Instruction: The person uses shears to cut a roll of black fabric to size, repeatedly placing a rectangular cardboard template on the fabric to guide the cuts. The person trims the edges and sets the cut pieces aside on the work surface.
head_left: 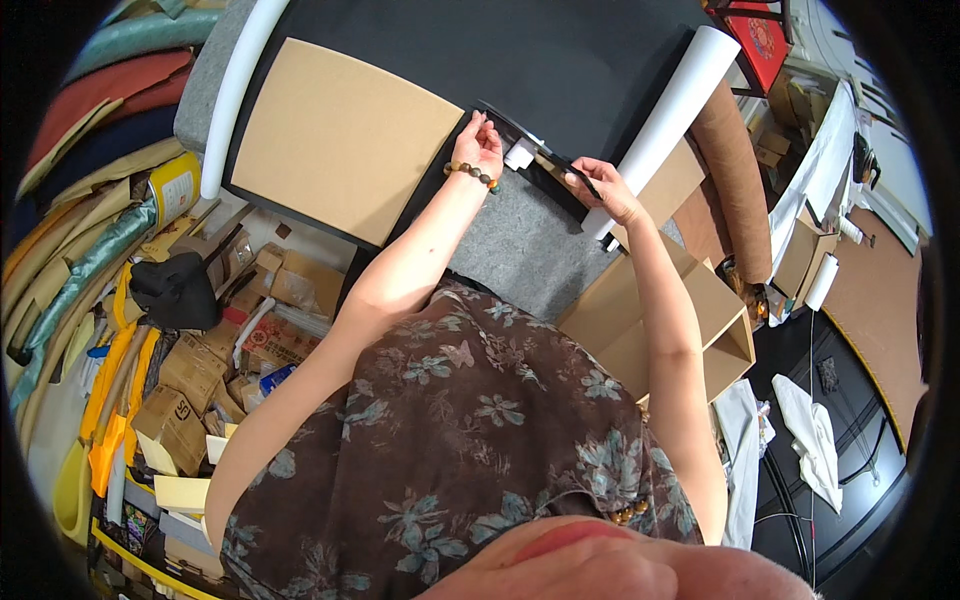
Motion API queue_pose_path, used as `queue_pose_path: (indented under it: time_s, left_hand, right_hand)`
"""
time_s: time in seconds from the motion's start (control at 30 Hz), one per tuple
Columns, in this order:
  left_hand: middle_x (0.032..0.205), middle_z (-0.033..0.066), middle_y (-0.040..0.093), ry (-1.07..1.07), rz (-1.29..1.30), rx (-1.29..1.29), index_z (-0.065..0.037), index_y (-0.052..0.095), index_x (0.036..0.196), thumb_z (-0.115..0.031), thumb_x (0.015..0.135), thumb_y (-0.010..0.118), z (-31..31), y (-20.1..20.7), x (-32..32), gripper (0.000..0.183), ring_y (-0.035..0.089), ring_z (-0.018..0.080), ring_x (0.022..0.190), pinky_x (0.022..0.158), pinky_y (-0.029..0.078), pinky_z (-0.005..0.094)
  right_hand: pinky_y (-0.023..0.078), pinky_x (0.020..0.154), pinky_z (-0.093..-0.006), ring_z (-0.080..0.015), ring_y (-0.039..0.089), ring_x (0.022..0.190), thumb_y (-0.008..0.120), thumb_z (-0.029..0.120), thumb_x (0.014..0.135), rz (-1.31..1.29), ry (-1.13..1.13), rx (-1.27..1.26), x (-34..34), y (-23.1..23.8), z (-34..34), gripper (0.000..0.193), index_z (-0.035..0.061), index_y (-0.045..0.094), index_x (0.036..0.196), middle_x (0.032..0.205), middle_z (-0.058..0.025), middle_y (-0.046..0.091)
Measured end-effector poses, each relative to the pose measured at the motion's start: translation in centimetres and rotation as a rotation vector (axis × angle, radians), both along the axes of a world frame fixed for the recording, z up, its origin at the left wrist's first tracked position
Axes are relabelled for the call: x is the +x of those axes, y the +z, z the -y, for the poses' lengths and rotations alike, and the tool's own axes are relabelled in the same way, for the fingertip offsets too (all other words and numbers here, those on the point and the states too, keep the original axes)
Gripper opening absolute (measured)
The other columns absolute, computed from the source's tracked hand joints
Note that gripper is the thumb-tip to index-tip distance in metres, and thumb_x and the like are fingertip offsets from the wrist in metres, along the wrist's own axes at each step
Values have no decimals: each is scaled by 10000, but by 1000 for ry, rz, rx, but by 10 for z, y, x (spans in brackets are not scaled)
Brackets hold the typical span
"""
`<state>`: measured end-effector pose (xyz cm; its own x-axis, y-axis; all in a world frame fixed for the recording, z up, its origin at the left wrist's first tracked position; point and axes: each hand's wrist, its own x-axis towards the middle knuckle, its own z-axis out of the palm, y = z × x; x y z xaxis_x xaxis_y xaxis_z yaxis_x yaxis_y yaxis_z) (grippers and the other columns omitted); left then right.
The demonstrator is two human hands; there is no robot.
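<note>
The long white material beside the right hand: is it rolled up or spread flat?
Rolled up: the long white material forms a thick, straight tube beside the right hand.

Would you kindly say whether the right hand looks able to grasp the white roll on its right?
Probably yes: nothing visible blocks the right hand from the white roll beside it, though the scissors it holds may need setting down.
</note>
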<state>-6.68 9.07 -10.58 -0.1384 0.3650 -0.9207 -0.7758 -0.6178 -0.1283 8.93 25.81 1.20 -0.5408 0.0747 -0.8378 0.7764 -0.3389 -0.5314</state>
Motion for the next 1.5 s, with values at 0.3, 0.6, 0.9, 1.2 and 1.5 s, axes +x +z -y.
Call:
queue_pose_path:
  time_s: [0.3, 0.6, 0.9, 1.2, 1.5]
  left_hand:
    - [809, 56, 638, 3, -7, 52, -28, 639, 891, -111, 857, 716, 5, 5, 0, 118, 611, 115, 666, 574, 546, 197]
    - [879, 84, 660, 19, -49, 27, -12, 631, 969, -68, 871, 681, 6, 11, 2, 123, 634, 124, 757, 647, 552, 202]
    - [892, 90, 660, 17, -61, 19, -1, 636, 969, -56, 866, 675, 7, 11, 2, 123, 627, 123, 754, 653, 547, 204]
    - [884, 90, 664, 15, -70, 18, -3, 641, 942, -56, 859, 681, 7, 9, 2, 106, 633, 123, 750, 640, 540, 201]
    - [908, 81, 660, 24, -74, 43, 4, 639, 941, -40, 851, 685, 9, 6, 4, 111, 655, 141, 830, 661, 552, 201]
  right_hand:
    - [252, 437, -194, -16, 397, 489, 754, 308, 836, -24, -27, 1, -15, -13, 8, 241, 121, 604, 811, 658, 56, 549]
    - [276, 435, -184, -11, 419, 496, 747, 266, 844, -50, 4, 16, -20, -11, 8, 220, 116, 597, 783, 652, 60, 556]
    - [276, 447, -171, 2, 441, 524, 752, 242, 845, -55, -48, 26, -19, -15, 10, 188, 93, 636, 843, 659, 68, 561]
    - [274, 432, -184, -5, 429, 506, 756, 252, 841, -63, -32, 41, -20, -13, 9, 204, 73, 663, 871, 650, 64, 560]
    - [290, 438, -179, -7, 426, 505, 737, 216, 856, -81, -16, 21, -23, -18, 6, 174, 60, 665, 879, 645, 62, 555]
